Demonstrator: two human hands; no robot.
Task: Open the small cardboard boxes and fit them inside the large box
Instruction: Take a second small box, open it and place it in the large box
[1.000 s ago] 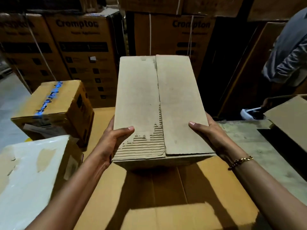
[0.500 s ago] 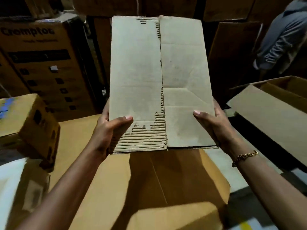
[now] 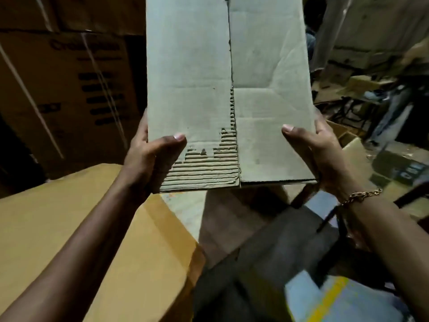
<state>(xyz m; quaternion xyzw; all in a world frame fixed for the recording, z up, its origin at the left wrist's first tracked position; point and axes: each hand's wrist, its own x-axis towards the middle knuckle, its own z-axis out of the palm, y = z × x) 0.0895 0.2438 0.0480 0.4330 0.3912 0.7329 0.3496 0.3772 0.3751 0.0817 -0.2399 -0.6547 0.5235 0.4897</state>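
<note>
Head view: gripping small cardboard box [image 3: 227, 89] w/ both hands, raised in the air, clear of everything beneath. Held by the two lower corners, broad face toward the camera, upper end cut off by top of frame.

Left hand [image 3: 148, 159] wrapped round the lower left edge: thumb [image 3: 173, 141] pressed flat on the front face, other fingers behind the card, mostly hidden. Right hand [image 3: 322, 154] likewise on the lower right edge: thumb [image 3: 292, 133] on front, fingers round the back. Both clamped onto the box, nothing else in either.

Between the two thumbs: centre seam [image 3: 232, 66] up the face, flaps closed along it. Just inboard of left thumb: torn patch [image 3: 204, 168], outer paper stripped, corrugated ribs bare down to the bottom edge. Above right thumb: creases across the face. Gold chain bracelet [image 3: 361, 195] on right wrist, just below that grip.

Below & left of left grip, under the forearm: big tan carton [image 3: 69, 228], apart from the held box. Behind left grip: stacked brown printed cartons [image 3: 69, 89], lettering too blurred to read. Under the held box & between the forearms: grey floor [image 3: 267, 252], blurred. Below right forearm: yellow stripe [image 3: 329, 298] on floor. Beyond right grip: clutter of more cartons [image 3: 362, 82], too blurred for detail.
</note>
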